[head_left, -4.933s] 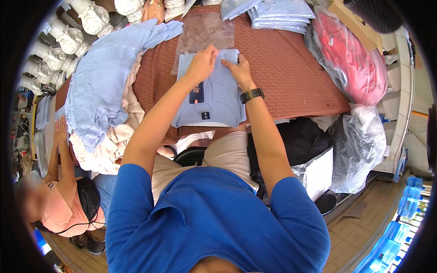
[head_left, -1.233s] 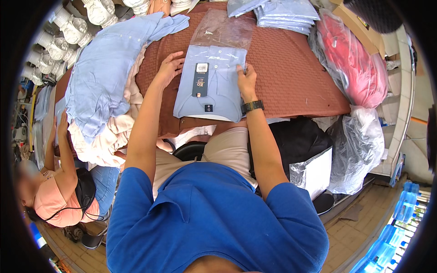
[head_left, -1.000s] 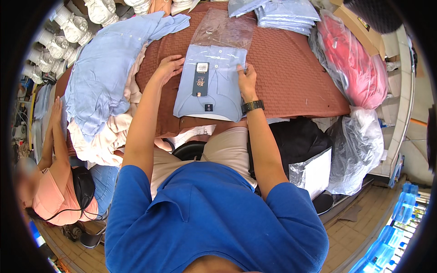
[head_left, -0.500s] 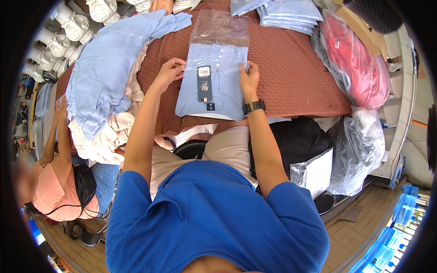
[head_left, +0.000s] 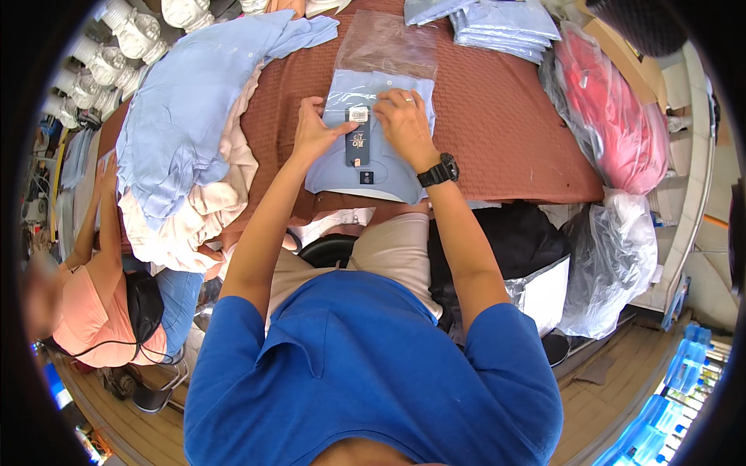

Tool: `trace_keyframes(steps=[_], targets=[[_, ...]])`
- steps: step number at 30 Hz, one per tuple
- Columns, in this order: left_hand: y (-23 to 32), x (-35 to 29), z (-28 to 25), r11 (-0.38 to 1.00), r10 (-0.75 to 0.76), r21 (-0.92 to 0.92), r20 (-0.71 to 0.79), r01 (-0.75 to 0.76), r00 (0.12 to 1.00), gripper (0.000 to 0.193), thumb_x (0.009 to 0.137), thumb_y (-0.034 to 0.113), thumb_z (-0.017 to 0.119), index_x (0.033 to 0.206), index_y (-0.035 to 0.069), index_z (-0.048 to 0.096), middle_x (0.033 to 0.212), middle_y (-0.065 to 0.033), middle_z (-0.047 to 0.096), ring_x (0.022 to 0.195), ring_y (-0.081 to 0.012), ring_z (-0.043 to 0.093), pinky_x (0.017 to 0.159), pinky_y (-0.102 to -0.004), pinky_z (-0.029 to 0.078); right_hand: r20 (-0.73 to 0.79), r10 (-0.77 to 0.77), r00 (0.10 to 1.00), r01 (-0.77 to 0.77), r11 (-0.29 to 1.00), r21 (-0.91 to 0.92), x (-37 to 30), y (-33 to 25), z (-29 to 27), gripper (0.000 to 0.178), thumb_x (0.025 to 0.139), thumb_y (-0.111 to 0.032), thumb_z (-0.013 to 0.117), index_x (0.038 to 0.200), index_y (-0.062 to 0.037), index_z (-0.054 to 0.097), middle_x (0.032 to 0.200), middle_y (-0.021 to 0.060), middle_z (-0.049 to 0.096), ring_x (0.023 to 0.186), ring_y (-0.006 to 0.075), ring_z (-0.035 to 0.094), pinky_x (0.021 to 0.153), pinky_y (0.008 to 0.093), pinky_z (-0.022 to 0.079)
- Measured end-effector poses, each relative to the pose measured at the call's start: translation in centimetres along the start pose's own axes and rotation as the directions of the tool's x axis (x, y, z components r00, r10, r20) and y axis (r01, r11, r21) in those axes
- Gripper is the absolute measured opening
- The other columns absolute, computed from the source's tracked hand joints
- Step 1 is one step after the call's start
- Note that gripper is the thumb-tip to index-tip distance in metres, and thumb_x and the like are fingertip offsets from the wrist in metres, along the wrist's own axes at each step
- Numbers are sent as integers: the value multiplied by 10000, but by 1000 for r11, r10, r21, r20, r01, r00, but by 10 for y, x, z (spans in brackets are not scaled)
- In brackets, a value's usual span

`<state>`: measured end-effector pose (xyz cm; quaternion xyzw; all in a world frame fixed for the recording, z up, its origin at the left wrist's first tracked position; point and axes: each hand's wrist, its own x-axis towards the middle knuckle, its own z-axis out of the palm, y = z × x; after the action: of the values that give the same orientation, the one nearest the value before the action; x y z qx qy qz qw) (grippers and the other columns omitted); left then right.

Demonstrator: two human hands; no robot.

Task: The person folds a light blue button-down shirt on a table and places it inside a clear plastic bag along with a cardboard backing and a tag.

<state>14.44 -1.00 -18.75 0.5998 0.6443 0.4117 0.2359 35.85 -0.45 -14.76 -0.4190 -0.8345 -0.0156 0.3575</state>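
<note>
A folded light blue shirt point(head_left: 400, 175) lies collar toward me inside a clear plastic bag point(head_left: 386, 43), whose unfilled end stretches away flat. A dark hang tag point(head_left: 357, 147) with a white label rests on the shirt's front. My left hand point(head_left: 317, 133) is at the bag's left side, fingers apart, its thumb reaching to the tag's upper part. On the other side of the tag, my right hand point(head_left: 406, 128) has its fingers bent together against the bag's plastic; its fingertips are partly hidden. A black watch is on the right wrist.
A brown cloth covers the table point(head_left: 505, 132). Loose blue shirts point(head_left: 194, 101) lie over cream cloth point(head_left: 233, 175) at left. Folded blue shirts point(head_left: 505, 27) are stacked at the far right, near a bagged pink-red bundle point(head_left: 610, 109). Another person point(head_left: 105, 311) sits at left.
Both hands have moved inward from the bag's side edges. The left thumb now meets the tag, and the right hand has come over the shirt with its fingers bent.
</note>
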Motion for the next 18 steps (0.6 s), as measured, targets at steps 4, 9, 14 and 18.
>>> trace_keyframes(steps=[4,9,14,18], targets=[[8,0,1,998,-60,-6,29,60,998,1009,593,363,969,1311,-45,389,1133,-212,628,1053,-282,642,926,-371,505,44,53,998,-57,995,82,6,9,4,44,865,-92,667,869,-54,644,907,117,681,893,334,631,814,447,496],[13,-2,2,991,-132,29,61,131,989,1012,581,348,971,1322,-13,383,1174,-216,617,1111,-295,620,947,-384,495,32,128,991,-130,987,92,9,8,8,82,923,-131,620,915,-51,605,794,184,661,778,386,637,679,486,503],[11,1,4,985,-172,50,97,167,980,1064,564,339,972,1366,12,355,1264,-198,564,1203,-294,574,997,-397,469,96,235,967,-244,965,95,15,4,1,116,961,-167,582,971,-51,579,777,236,648,699,424,631,644,532,488],[9,1,0,978,-206,29,83,205,975,947,672,361,910,1384,-29,422,1261,-216,605,1150,-289,617,957,-387,496,85,210,974,-222,962,157,15,4,-3,104,965,-147,572,963,-43,574,827,205,662,770,408,628,684,507,497]])
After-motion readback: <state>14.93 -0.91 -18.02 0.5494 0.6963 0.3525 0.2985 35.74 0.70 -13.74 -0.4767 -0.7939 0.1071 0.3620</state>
